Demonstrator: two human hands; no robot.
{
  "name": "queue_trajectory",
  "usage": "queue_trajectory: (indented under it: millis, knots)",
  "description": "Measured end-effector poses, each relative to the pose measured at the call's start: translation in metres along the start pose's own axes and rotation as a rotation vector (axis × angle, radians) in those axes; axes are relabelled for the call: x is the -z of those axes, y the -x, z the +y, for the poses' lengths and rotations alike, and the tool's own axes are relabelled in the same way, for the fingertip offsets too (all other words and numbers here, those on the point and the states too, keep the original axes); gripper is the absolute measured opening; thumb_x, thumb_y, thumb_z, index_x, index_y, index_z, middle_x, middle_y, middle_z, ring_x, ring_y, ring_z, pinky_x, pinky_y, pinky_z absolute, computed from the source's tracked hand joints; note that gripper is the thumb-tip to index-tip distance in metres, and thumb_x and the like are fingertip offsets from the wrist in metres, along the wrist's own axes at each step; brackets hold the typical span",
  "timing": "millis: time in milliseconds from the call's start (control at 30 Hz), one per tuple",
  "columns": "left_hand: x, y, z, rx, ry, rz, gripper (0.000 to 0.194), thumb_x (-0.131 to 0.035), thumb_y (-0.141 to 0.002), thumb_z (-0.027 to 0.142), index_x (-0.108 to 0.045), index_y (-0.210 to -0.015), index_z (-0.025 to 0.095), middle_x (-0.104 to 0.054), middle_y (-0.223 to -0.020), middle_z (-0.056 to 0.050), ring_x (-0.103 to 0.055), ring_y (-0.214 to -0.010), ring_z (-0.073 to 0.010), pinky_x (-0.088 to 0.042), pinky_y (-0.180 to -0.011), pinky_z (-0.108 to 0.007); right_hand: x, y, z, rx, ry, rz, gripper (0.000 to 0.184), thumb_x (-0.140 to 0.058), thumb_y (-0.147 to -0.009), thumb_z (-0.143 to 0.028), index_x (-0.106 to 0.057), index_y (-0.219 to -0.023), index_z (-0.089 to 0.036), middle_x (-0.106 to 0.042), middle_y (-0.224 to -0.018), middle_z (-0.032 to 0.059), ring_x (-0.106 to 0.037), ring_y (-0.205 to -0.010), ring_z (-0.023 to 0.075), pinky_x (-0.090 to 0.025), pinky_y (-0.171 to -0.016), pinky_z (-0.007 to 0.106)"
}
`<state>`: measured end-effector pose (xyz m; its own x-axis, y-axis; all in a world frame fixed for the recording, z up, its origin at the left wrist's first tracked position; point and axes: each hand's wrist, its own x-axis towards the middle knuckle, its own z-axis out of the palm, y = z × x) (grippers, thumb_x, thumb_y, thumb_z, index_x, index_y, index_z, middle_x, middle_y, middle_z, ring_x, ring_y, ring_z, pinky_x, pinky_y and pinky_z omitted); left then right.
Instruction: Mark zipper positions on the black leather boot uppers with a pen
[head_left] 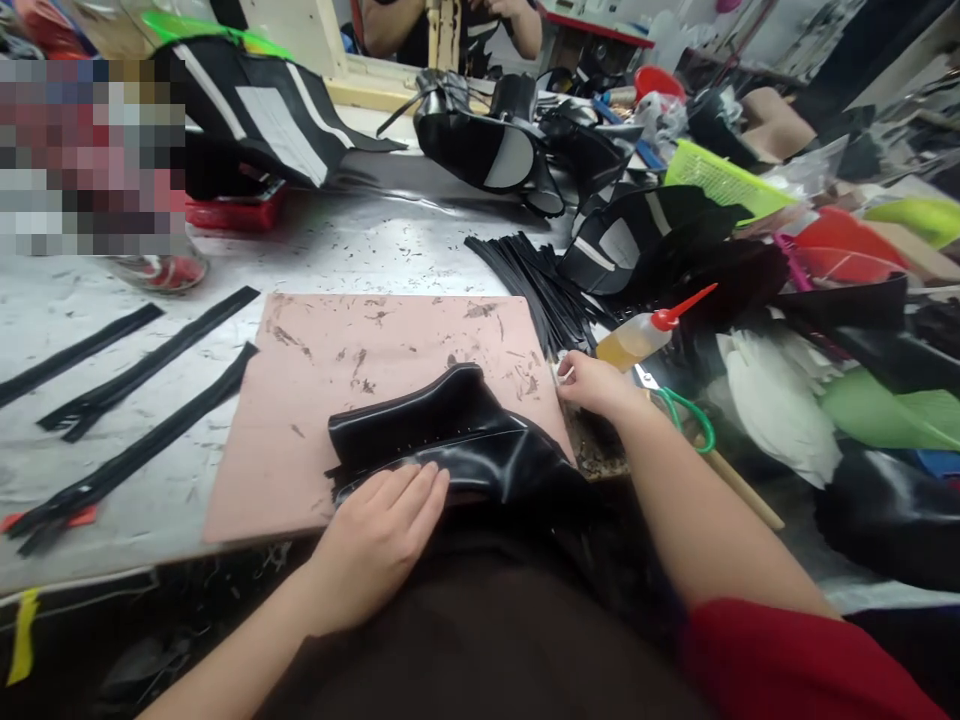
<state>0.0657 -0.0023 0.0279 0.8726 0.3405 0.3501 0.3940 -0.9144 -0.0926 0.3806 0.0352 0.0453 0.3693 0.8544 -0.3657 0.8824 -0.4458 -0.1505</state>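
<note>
My left hand lies flat with fingers stretched out on a glossy black leather shoe upper. The upper rests on the near edge of a pink work mat. My right hand reaches to the mat's right edge with its fingers curled in a pinch. Whether those fingers hold anything is hidden from me. They sit beside a bundle of black strips and a glue bottle with a red nozzle. Green-handled scissors lie just right of that wrist.
Three black zippers lie on the grey table at left. Black shoe uppers pile at the back, with green baskets and white material heaped at right. Another person's arms show across the table.
</note>
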Motion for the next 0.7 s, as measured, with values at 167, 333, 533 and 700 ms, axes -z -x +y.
queue_trajectory:
  millis: [167, 333, 533, 700]
  knots:
    - [0.004, 0.011, 0.009, 0.028, -0.063, -0.054, 0.036, -0.043, -0.080, 0.004, -0.055, -0.114, 0.006, -0.061, -0.114, -0.011, -0.056, -0.100, -0.0223, -0.046, -0.081, -0.033, -0.002, 0.009, -0.001, -0.056, -0.091, 0.016, 0.040, -0.060, -0.061, -0.020, -0.052, -0.100, -0.015, -0.064, -0.077, 0.0047, -0.058, -0.065, 0.0190, -0.040, -0.057, 0.026]
    - [0.001, 0.010, 0.014, 0.080, -0.142, -0.055, 0.036, -0.039, -0.081, 0.005, -0.057, -0.112, 0.010, -0.062, -0.114, -0.010, -0.058, -0.096, -0.0211, -0.046, -0.078, -0.032, 0.017, 0.064, -0.001, -0.035, -0.432, 0.323, 0.009, -0.063, -0.065, -0.026, -0.059, -0.067, -0.018, -0.062, -0.064, 0.0022, -0.058, -0.062, 0.0184, -0.043, -0.060, 0.029]
    - [-0.004, 0.013, 0.015, 0.077, -0.169, -0.020, 0.034, -0.037, -0.082, 0.006, -0.058, -0.109, 0.006, -0.063, -0.111, -0.012, -0.059, -0.095, -0.0198, -0.046, -0.080, -0.030, -0.011, 0.141, -0.068, 0.461, -1.121, 0.596, 0.013, -0.049, -0.083, -0.034, -0.054, -0.078, -0.022, -0.061, -0.060, -0.0009, -0.058, -0.048, 0.0136, -0.045, -0.042, 0.024]
    - [-0.005, 0.018, 0.018, 0.147, -0.192, -0.046, 0.034, -0.040, -0.085, 0.016, -0.055, -0.115, 0.010, -0.060, -0.116, -0.010, -0.056, -0.101, -0.0260, -0.044, -0.082, -0.038, -0.061, 0.131, -0.117, 0.697, -1.067, 0.309, 0.014, -0.044, -0.087, -0.026, -0.057, -0.088, -0.021, -0.064, -0.081, 0.0029, -0.064, -0.070, 0.0140, -0.053, -0.063, 0.027]
